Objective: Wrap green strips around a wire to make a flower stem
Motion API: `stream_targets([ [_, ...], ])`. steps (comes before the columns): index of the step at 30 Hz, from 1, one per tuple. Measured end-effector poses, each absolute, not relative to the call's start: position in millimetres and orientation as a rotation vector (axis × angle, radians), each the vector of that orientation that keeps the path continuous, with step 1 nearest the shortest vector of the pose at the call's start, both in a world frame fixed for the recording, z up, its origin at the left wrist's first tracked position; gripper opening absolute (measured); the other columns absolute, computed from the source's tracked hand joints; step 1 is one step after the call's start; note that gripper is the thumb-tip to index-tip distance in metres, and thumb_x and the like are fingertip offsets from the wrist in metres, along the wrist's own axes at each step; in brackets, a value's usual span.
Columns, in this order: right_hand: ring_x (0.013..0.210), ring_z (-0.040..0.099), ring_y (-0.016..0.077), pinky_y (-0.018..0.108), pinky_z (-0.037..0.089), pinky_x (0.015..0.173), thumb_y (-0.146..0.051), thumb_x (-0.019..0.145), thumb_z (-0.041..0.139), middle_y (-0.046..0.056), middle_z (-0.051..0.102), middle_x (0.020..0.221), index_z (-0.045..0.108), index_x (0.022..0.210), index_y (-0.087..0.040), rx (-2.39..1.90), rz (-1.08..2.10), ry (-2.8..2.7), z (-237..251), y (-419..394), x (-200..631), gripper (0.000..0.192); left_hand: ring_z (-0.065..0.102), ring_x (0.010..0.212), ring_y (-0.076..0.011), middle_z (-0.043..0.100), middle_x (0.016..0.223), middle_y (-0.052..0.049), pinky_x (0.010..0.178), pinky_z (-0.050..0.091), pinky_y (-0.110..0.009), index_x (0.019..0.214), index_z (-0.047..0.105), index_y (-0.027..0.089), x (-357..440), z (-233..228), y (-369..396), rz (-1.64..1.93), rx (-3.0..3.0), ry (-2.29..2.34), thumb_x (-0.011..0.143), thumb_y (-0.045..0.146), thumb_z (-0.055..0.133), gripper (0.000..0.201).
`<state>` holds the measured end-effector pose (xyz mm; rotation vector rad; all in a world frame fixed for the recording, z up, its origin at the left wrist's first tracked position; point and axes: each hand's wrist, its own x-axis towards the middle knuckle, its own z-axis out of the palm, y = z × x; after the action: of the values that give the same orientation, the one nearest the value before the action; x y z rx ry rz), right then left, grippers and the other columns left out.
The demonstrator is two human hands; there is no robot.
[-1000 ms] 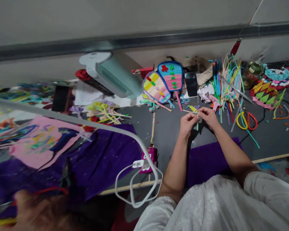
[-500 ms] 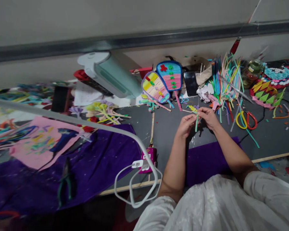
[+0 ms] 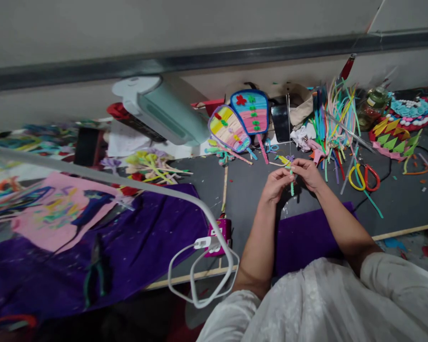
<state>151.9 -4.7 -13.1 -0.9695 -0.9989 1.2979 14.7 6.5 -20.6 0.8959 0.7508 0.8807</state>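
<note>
My left hand (image 3: 274, 184) pinches a light green pipe cleaner (image 3: 292, 189) that hangs down below the fingertips and looks twisted or coiled. Against it, from the other side, my right hand (image 3: 306, 172) is closed with thumb and fingers on the upper part of the same piece. A thin straight wire (image 3: 289, 118) rises from between the two hands; how it joins the pipe cleaner is hidden by the fingers. Just beyond my fingers lies a small yellow piece (image 3: 283, 160). Two fan-shaped pipe-cleaner crafts (image 3: 250, 111) lean farther back.
To the right lie scissors with yellow and red handles (image 3: 364, 177) and a bundle of pipe cleaners (image 3: 337, 118). A pink glue gun (image 3: 318, 152) lies behind my right hand. On the left are a white cable (image 3: 214, 223), a pink power adapter (image 3: 225, 232) and green-handled pliers (image 3: 95, 273).
The lower end of the green pipe cleaner has shifted slightly right and looks more coiled. The thin wire above has tilted left. Both hands stay in nearly the same place.
</note>
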Motion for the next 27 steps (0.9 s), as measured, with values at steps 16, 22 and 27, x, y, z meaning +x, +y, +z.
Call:
stream_targets([
  [16, 0.058, 0.043, 0.0085, 0.023, 0.035, 0.058, -0.030, 0.074, 0.062, -0.004, 0.051, 0.061, 0.058, 0.067, -0.017, -1.162, 0.947, -1.132, -20.9, -0.5, 152.0, 0.015, 0.047, 0.058, -0.0107, 0.057, 0.062, 0.000, 0.059, 0.037, -0.023, 0.065, 0.064, 0.018, 21.3, -20.9, 3.5, 1.084, 1.392, 1.040, 0.070, 0.034, 0.071, 0.018],
  [22, 0.049, 0.047, 0.0076, 0.021, 0.039, 0.050, -0.036, 0.070, 0.070, -0.005, 0.055, 0.056, 0.059, 0.070, -0.018, -0.952, 1.350, -0.977, -12.9, -5.4, 153.5, 0.021, 0.057, 0.056, -0.0118, 0.064, 0.066, -0.004, 0.062, 0.047, -0.027, 0.080, 0.068, 0.012, 8.8, -15.6, 6.1, 0.743, 0.892, 0.724, 0.067, 0.043, 0.075, 0.034],
  [27, 0.047, 0.046, 0.0067, 0.020, 0.038, 0.047, -0.036, 0.066, 0.074, -0.006, 0.054, 0.054, 0.059, 0.069, -0.018, -0.931, 1.442, -0.901, -8.1, -8.7, 152.8, 0.024, 0.059, 0.055, -0.0112, 0.064, 0.065, -0.003, 0.062, 0.050, -0.027, 0.080, 0.067, 0.012, 6.6, -16.5, 5.3, 0.686, 0.808, 0.637, 0.060, 0.039, 0.081, 0.036],
])
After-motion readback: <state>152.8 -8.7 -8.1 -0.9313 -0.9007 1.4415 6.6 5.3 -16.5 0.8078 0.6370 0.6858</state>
